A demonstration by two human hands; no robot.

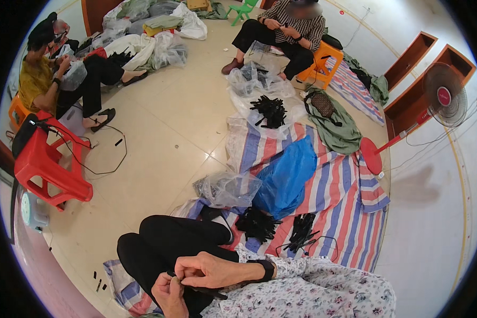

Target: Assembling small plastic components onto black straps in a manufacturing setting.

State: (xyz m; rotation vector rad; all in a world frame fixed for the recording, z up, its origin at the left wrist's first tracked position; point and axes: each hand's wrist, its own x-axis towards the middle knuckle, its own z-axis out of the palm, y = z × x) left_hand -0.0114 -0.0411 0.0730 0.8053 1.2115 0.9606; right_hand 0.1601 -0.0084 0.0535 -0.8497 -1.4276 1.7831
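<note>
Above my black-trousered lap, both hands meet fingertip to fingertip. My left hand (170,298) is closed, pinching one end of a slim black strip-like piece. From the right, my right hand (209,270) reaches across, its thumb and forefinger pressed together at the same spot. The black strip (209,292) runs out below my right hand; its exact kind cannot be made out, and the fingers cover part of it. Past my knees, a heap of black strips (257,225) and a looser bundle of black strips (303,232) lie on a striped sheet (339,212).
Beyond the heaps are a blue plastic bag (286,175) and a clear bag (228,189). A red stool (53,164) stands left, a fan (376,153) right. Two seated people (39,90) work at far left, another person (291,32) at far right, near a black pile (270,111).
</note>
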